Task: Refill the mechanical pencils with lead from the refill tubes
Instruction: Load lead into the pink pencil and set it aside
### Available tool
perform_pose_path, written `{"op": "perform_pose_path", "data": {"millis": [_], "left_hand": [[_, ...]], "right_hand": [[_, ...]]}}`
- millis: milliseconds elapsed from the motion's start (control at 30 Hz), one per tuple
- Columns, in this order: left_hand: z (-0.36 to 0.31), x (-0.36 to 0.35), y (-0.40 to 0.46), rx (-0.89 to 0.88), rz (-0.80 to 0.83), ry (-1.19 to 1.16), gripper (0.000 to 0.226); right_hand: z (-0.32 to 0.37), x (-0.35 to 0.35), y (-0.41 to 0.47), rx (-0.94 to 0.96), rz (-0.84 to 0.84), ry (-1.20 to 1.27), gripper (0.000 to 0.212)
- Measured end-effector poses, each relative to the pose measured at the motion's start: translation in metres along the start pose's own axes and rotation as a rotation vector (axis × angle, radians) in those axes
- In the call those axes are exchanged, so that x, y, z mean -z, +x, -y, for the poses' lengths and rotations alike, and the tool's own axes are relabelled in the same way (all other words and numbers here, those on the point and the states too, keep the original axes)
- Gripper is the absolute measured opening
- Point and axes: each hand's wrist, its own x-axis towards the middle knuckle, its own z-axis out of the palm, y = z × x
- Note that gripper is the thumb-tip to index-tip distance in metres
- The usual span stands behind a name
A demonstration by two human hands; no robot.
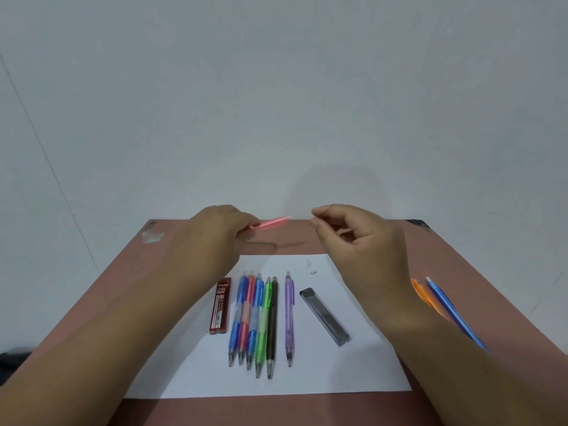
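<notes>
Above the far edge of the table (479,265), the left hand (212,238) grips a pink pencil (270,223) by one end, so that its free end points toward the right hand (359,241), which pinches a thin dark lead (330,208) between thumb and forefinger. A small gap separates the lead from the pencil's open end. The step in hand looks like feeding that lead into the barrel, and to do it well the pencil should be held steady while the lead is lined up with the opening and slid in gently, since so thin a stick would likely snap under any sideways push. The pinch is narrow, only fingertips closed on the lead, with the other fingers loosely curled; the left hand's fingers wrap the pencil's near end. Below the hands, on a white sheet (353,373), lie a row of six pencils (258,318), with a red lead box (220,305) beside them on the left and a grey lead tube (325,316) on the right. Below the right wrist, off the sheet, lie an orange pencil (425,295) and a blue pencil (445,305).
</notes>
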Motion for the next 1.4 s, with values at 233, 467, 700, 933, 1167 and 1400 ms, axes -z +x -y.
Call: {"op": "perform_pose_path", "data": {"millis": [233,467,700,933,1167,1400], "left_hand": [[0.005,-0.006,-0.024,0.067,-0.207,-0.326,0.017],[-0.004,-0.005,-0.025,-0.166,-0.327,-0.362,0.027],[-0.006,-0.008,-0.024,-0.331,-0.416,-0.359,0.024],[-0.006,-0.009,-0.024,-0.371,-0.444,-0.388,0.021],[-0.007,-0.008,-0.024,-0.378,-0.462,-0.364,0.022],[-0.005,-0.007,-0.023,-0.395,-0.451,-0.355,0.021]], "right_hand": [[0.011,0.000,-0.003,0.182,-0.014,0.029,0.012],[0.026,-0.006,-0.016,0.269,0.069,0.239,0.014],[0.041,-0.007,-0.019,0.047,0.082,0.546,0.012],[0.043,-0.008,-0.018,0.016,0.060,0.564,0.012],[0.043,-0.007,-0.017,0.033,0.048,0.564,0.011],[0.041,-0.007,-0.017,0.063,0.053,0.513,0.010]]}}
